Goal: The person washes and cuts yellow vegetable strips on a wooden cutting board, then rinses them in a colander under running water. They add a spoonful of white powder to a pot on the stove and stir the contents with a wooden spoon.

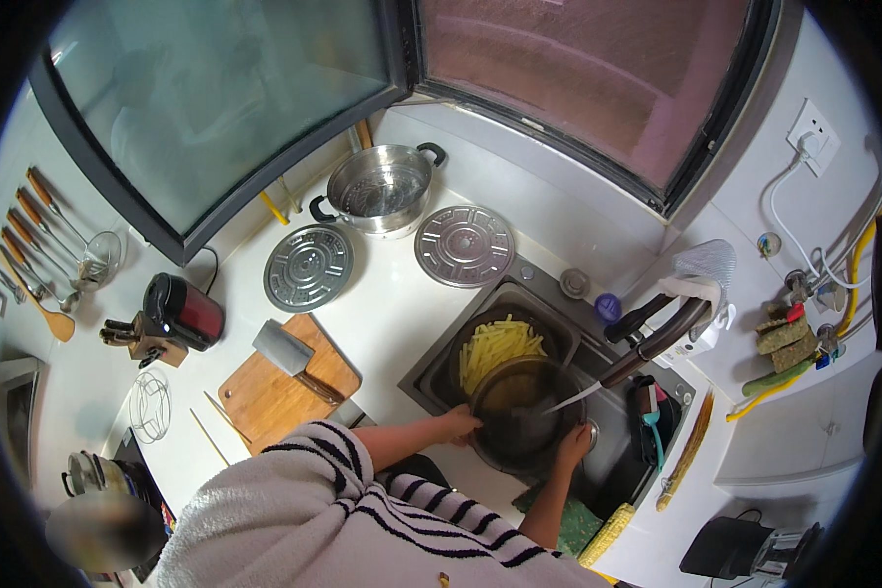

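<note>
Both my hands grip a dark round bowl (518, 434) over the sink. My left hand (461, 425) has its left rim, and my right hand (575, 445) its right side. A stream of water (577, 395) runs into the bowl from the dark tap (650, 345). Whatever lies in the bowl is too dark and blurred to tell. Behind it, in the sink's left basin (428, 382), pale yellow strips (500, 345), perhaps cut potato, fill a second dark vessel. The held bowl partly covers that vessel.
Left of the sink, a cleaver (287, 349) lies on a wooden cutting board (261, 397). Two perforated steamer plates (310, 268) and a two-handled steel pot (378, 187) stand farther back. A corn cob (608, 535) lies at the sink's near right; a whisk brush (687, 448) is beyond it.
</note>
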Available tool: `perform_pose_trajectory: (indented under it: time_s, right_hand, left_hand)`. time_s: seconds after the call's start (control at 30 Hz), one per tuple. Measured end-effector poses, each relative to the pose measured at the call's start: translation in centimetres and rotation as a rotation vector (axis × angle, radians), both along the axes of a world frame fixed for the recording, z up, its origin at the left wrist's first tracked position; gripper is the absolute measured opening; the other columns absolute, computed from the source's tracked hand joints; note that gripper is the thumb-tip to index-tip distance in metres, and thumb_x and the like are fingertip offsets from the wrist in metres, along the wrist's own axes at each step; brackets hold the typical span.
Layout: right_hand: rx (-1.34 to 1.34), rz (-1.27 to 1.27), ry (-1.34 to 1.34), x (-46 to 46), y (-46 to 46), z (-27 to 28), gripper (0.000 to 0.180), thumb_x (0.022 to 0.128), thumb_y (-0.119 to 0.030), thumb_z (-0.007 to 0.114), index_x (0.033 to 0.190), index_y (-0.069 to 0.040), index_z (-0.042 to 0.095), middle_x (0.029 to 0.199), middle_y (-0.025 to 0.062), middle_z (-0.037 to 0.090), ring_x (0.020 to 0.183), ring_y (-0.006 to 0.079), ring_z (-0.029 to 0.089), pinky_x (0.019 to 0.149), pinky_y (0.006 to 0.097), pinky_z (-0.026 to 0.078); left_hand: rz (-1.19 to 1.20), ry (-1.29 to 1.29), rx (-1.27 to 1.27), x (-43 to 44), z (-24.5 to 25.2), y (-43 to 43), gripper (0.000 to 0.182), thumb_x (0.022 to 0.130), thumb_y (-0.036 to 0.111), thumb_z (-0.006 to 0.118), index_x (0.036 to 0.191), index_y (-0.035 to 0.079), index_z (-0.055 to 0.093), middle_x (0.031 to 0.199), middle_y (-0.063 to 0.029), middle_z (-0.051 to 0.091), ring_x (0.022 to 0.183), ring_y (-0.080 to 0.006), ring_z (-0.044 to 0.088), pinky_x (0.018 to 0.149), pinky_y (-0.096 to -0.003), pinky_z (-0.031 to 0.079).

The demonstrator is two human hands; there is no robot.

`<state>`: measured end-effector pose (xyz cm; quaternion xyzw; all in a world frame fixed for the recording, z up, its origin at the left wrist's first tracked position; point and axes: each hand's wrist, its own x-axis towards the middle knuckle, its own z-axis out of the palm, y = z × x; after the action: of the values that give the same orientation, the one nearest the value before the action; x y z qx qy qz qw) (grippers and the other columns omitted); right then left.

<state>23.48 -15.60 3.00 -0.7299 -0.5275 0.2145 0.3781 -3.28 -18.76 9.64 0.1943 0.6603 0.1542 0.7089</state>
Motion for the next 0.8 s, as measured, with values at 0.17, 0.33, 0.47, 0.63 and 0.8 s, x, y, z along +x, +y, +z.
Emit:
perform_pose_trajectory:
  time_s: [0.17, 0.33, 0.47, 0.63, 0.8]
  right_hand:
    - [0.044, 0.026, 0.051, -0.6, 0.2, 0.6, 0.031, 0.091, -0.014, 0.044, 0.112, 0.006, 0.051, 0.098, 0.0261, 0.058, 0.089, 0.0405, 0.056, 0.077, 0.0390, 0.043]
    - [-0.036, 0.010, 0.059, -0.6, 0.2, 1.5, 0.029, 0.091, -0.015, 0.042, 0.112, 0.005, 0.051, 0.097, 0.0254, 0.058, 0.088, 0.0406, 0.055, 0.076, 0.0384, 0.043]
    - [0.090, 0.002, 0.037, -1.1, 0.1, 1.3, 0.025, 0.091, -0.014, 0.040, 0.103, 0.005, 0.051, 0.089, 0.0254, 0.056, 0.081, 0.0408, 0.053, 0.072, 0.0387, 0.042]
    - [0.086, 0.004, 0.074, -1.5, 0.2, 2.2, 0.020, 0.091, -0.013, 0.039, 0.088, 0.005, 0.046, 0.079, 0.0248, 0.050, 0.071, 0.0389, 0.048, 0.066, 0.0388, 0.039]
    - [0.027, 0.017, 0.097, -0.8, 0.3, 1.3, 0.022, 0.091, -0.014, 0.039, 0.093, 0.006, 0.048, 0.082, 0.0245, 0.052, 0.073, 0.0382, 0.050, 0.067, 0.0379, 0.040]
  left_hand:
    - [0.001, 0.005, 0.015, -0.3, -1.5, -0.5, 0.041, 0.086, 0.023, 0.055, 0.123, 0.016, 0.039, 0.098, -0.0094, 0.058, 0.083, -0.0248, 0.061, 0.078, -0.0440, 0.049]
    - [-0.039, -0.070, -0.023, -0.3, 2.4, 0.0, 0.042, 0.086, 0.025, 0.056, 0.124, 0.016, 0.040, 0.116, -0.0068, 0.051, 0.099, -0.0267, 0.054, 0.084, -0.0463, 0.047]
    - [-0.012, -0.014, -0.020, -0.2, -0.4, -0.2, 0.041, 0.086, 0.025, 0.054, 0.122, 0.017, 0.037, 0.104, -0.0096, 0.057, 0.088, -0.0247, 0.060, 0.081, -0.0436, 0.047]
    - [-0.020, -0.041, -0.004, -0.3, -0.3, -0.1, 0.040, 0.086, 0.025, 0.055, 0.121, 0.016, 0.037, 0.100, -0.0097, 0.056, 0.087, -0.0251, 0.060, 0.081, -0.0436, 0.048]
    - [0.001, -0.017, -0.011, -0.2, -0.8, -0.1, 0.039, 0.085, 0.024, 0.056, 0.118, 0.014, 0.038, 0.099, -0.0098, 0.055, 0.085, -0.0255, 0.059, 0.081, -0.0434, 0.049]
